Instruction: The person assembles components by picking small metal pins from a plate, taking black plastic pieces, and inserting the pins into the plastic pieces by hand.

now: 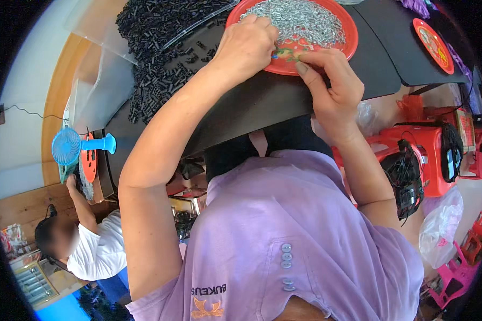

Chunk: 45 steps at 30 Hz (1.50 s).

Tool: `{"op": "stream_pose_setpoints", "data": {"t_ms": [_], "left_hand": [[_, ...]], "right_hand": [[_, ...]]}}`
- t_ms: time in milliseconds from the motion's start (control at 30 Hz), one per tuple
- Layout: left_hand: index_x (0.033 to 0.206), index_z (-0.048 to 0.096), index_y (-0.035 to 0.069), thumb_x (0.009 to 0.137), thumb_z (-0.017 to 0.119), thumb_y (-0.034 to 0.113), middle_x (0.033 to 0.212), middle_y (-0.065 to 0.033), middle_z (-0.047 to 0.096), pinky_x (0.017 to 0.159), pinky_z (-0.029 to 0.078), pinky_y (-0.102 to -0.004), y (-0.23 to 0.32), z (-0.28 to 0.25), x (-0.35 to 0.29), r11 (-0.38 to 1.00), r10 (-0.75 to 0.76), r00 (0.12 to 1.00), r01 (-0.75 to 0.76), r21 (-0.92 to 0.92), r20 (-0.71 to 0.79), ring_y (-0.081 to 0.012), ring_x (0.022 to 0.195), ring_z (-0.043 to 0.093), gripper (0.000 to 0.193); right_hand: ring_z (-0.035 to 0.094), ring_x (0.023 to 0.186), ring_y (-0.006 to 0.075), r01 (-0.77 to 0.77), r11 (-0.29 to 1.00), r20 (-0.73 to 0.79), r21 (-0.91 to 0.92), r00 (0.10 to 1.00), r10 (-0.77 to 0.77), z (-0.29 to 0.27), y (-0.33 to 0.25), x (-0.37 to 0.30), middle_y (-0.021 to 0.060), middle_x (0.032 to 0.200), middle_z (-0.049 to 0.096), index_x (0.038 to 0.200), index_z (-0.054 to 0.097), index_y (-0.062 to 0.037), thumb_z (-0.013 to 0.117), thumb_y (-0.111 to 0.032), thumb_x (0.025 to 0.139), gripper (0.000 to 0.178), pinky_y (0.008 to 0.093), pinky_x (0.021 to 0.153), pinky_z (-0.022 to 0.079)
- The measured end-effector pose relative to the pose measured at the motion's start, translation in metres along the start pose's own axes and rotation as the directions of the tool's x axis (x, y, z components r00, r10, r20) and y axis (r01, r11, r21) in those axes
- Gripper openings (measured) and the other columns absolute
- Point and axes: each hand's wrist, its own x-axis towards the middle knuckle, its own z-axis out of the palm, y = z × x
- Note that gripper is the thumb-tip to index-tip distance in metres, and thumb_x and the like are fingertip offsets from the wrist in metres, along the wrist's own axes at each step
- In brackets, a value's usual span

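- Left hand (249, 44) over the left edge of a red plate (352, 33), with back of the hand upward; fingers curled inward, tips mostly hidden behind the hand; cannot tell if pressed on a piece;
- Right hand (334, 80) at the near right edge of the same plate; thumb and index fingers (303, 68) close together in the shape of a pinch; too small to tell whether something is between them;
- Inside the plate, many small silver metal pieces (305, 21), heaped mostly on the far side; on the near side, printed plate bottom visible between both hands;
- Below the plate, a dark counter (241, 104); left of the plate, a big heap of small black pieces (158, 27), with some scattered loosely near the left forearm;
- Farther right, on another dark surface, a second red plate (435, 45) with printed pattern, well apart from the right hand;
- On the left side, a blue fan (67, 145), and beyond it a co-worker in a white shirt (96, 250), one arm stretched toward silver pieces;
- At the lower right, a clear plastic bag (442, 227) near a pink stool (451, 278).
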Motion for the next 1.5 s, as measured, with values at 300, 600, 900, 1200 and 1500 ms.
{"op": "stream_pose_setpoints", "data": {"t_ms": [300,600,900,1200,1500], "left_hand": [[0.085,0.066,0.006,0.080,0.066,0.017,0.088,-0.0104,0.063,0.078,0.051,-0.0409,-0.003,0.003,0.000,0.986,-0.144,0.987,0.149,-0.072,0.067,-0.0300,0.091,0.062,0.011],[0.090,0.063,0.003,0.088,0.064,0.013,0.080,-0.0047,0.062,0.066,0.048,-0.0300,0.037,-0.035,-0.020,0.707,-0.345,0.938,0.257,-0.660,-0.005,-0.0187,0.074,0.060,0.010],[0.091,0.062,-0.002,0.090,0.064,0.011,0.074,-0.0050,0.060,0.047,0.040,-0.0208,0.055,-0.063,-0.078,-0.596,-0.433,0.661,0.300,-0.745,0.613,-0.0091,0.059,0.053,0.013],[0.087,0.066,0.000,0.087,0.070,0.012,0.071,-0.0032,0.062,0.045,0.039,-0.0193,0.034,-0.078,-0.101,-0.353,-0.621,0.575,0.402,-0.845,0.533,-0.0069,0.057,0.053,0.013],[0.087,0.071,0.001,0.082,0.071,0.007,0.078,0.0010,0.062,0.068,0.044,-0.0217,-0.065,-0.068,-0.131,0.572,-0.740,0.673,0.623,-0.534,-0.006,-0.0068,0.074,0.055,0.008]], "right_hand": [[0.058,0.070,0.0261,0.023,0.999,-0.007,0.036,1.000,-0.023,0.000,0.002,0.000,0.0100,0.076,0.060,0.087,0.066,-0.0032,0.071,0.000,0.075,0.013,0.0347,0.063,0.046],[0.058,0.081,0.0104,-0.125,0.987,0.095,0.101,0.989,0.115,-0.009,-0.012,0.000,0.0056,0.089,0.064,0.099,0.067,0.0020,0.067,0.004,0.083,0.016,0.0218,0.073,0.045],[0.060,0.079,0.0123,-0.328,0.826,0.377,0.459,0.914,0.153,0.023,-0.029,0.005,0.0055,0.086,0.064,0.098,0.068,0.0006,0.067,0.002,0.083,0.015,0.0234,0.071,0.046],[0.059,0.069,0.0108,-0.332,0.865,0.369,0.377,0.910,0.188,0.054,-0.040,0.004,0.0046,0.076,0.063,0.089,0.065,0.0008,0.069,-0.002,0.082,0.008,0.0242,0.064,0.046],[0.051,0.071,0.0034,-0.566,0.773,0.559,0.285,0.754,0.346,0.059,-0.041,-0.003,-0.0020,0.079,0.058,0.093,0.061,0.0004,0.064,-0.004,0.088,0.007,0.0183,0.062,0.040]]}}
